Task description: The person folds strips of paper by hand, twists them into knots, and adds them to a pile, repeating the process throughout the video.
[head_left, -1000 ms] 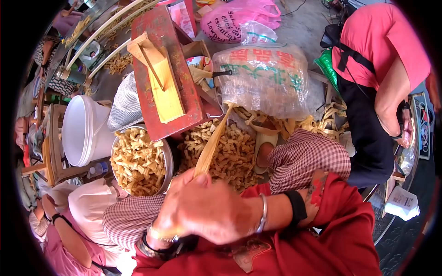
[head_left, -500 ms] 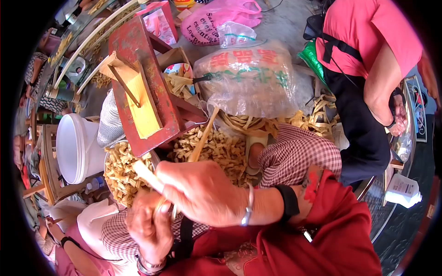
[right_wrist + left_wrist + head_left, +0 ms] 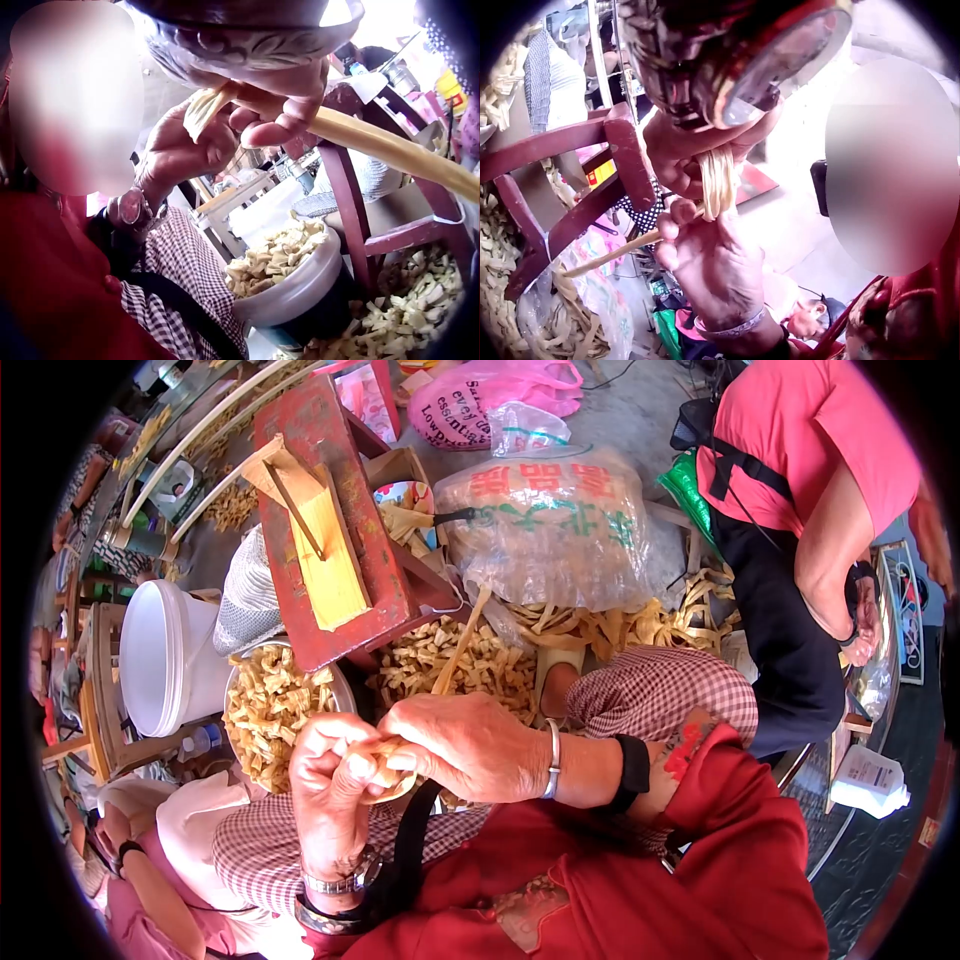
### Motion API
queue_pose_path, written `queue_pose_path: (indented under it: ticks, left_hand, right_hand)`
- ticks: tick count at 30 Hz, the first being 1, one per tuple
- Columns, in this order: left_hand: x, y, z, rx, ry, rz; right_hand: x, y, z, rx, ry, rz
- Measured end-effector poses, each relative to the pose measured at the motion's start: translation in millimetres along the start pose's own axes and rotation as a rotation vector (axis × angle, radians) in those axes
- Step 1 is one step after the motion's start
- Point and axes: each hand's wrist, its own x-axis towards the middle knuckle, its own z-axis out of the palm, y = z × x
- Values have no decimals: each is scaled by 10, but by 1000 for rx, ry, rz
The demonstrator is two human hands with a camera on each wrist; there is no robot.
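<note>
A pale yellow, pliable flat strip [image 3: 462, 645] slants up from my hands past the red bench. Its near part is wound into a small folded bundle [image 3: 718, 184]. My left hand [image 3: 333, 770] pinches the bundle from one side, thumb on top. From the other side my right hand [image 3: 470, 745] grips the bundle with fingertips and thumb, its knuckles up. In the right wrist view a flared end [image 3: 206, 112] sticks out between the hands, and the long tail leads off to the right. Below the hands lies a heap of short knotted pieces [image 3: 510, 680].
A metal basin [image 3: 345, 692] full of similar pieces stands at my left knee, beside a white bucket [image 3: 150, 660]. The red bench [image 3: 290, 590] bears a wooden trough [image 3: 335, 575]. Beyond the heap lies a large clear plastic bag [image 3: 560, 560]. Another person [image 3: 800, 490] sits at the right.
My hands have gone from crossed and blurred, through drawing a strip end out to the left, to meeting side by side at the bundle. The bench and basin stay put.
</note>
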Motion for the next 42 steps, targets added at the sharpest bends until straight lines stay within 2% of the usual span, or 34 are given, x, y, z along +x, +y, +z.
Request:
queue_pose_path:
  ticks: [3, 6, 7, 8, 10, 11, 12, 13, 14, 16, 18, 19, 20, 21, 24, 25, 28, 30, 32, 34, 36, 38, 40, 42]
  left_hand:
    - [7, -49, 124, -148, 67, 26]
    - [-34, -72, 78, 310, 64, 58]
    - [31, -60, 70, 703, -70, 300]
    - [54, -65, 84, 851, -115, 393]
    - [73, -103, 167, 783, -50, 327]
    - [111, -154, 112, 796, -90, 376]
    - [115, -179, 98, 701, -71, 314]
    - [105, -189, 113, 522, -62, 206]
    - [94, -200, 136, 342, -51, 99]
    - [102, -230, 155, 146, -76, 9]
    - [111, -214, 106, -46, -188, -122]
    - [97, -212, 74, -127, -170, -127]
    - [83, -206, 36, -205, -152, -133]
    - [123, -249, -45, -254, -209, -56]
    - [110, -194, -164, -465, -141, 51]
    - [98, -139, -182, -486, -71, 27]
    - [77, -148, -194, -518, 4, 49]
    - [95, -136, -207, -220, 29, 112]
    - [162, -189, -161, -120, 44, 145]
    - [183, -246, -85, 71, 204, 74]
    - [213, -251, -118, 189, 239, -53]
    - [231, -217, -158, 335, 275, -190]
    - [235, -214, -115, 366, 351, -204]
    - [231, -233, -160, 341, 313, -156]
  right_hand:
    - [-26, 77, -52, 26, -63, 41]
    - [-31, 120, -53, 41, -25, 0]
    - [-41, 143, -34, 60, -19, 14]
    - [-46, 155, -24, 78, -13, 28]
    - [-49, 153, -22, 102, 8, 56]
    - [-48, 157, -16, 140, 29, 89]
    - [-48, 161, -13, 178, 52, 123]
    - [-50, 134, -57, 203, 3, 239]
    - [-54, 117, -58, 175, 46, 310]
    - [-35, 59, -141, 358, -17, 491]
    - [-71, 94, -174, 194, -57, 358]
    - [-89, 125, -176, 113, -77, 291]
    - [-129, 209, -151, 128, -1, 190]
    - [-114, 247, -192, 87, 11, 152]
    - [-117, 287, -398, -61, 86, 126]
    - [-133, 313, -416, -52, 99, 142]
    - [-131, 317, -450, -89, 36, 180]
    - [-129, 351, -416, -74, 31, 180]
    - [-135, 469, -320, 7, 88, 147]
    - [-128, 491, -318, 9, 91, 144]
    - [-114, 504, -298, -18, 93, 124]
    - [-94, 393, -324, 108, 8, 325]
    - [-97, 409, -287, 118, -23, 337]
    - [-82, 369, -290, 167, -28, 400]
